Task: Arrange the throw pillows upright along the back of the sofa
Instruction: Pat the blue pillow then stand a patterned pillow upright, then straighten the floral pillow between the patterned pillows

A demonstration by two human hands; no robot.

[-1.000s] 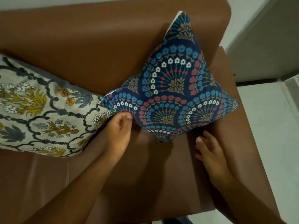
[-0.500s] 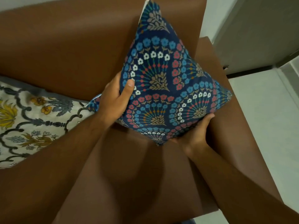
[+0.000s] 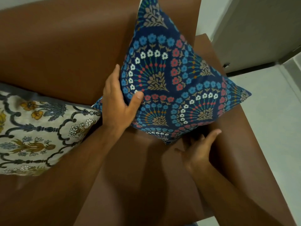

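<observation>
The left hand (image 3: pixel 119 106) grips the blue pillow (image 3: pixel 172 82) by its left edge; the right hand (image 3: pixel 199 148), open, rests on bare seat beside the armrest (image 3: pixel 231 136).

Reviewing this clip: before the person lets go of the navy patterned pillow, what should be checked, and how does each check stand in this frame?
1. Navy floral-patterned square pillow against the brown leather sofa backrest: ok, it leans on it.
2. Pillow square and upright: not ok, it stands on one corner like a diamond.
3. Left hand in control: ok, thumb on the front, fingers wrapped behind the left edge.
4. Right hand supporting: cannot tell, it is open under the bottom corner, contact hidden.
5. Cream floral pillow upright: not ok, it lies tilted back.
6. Gap between pillows: cannot tell, the left hand covers it.
</observation>
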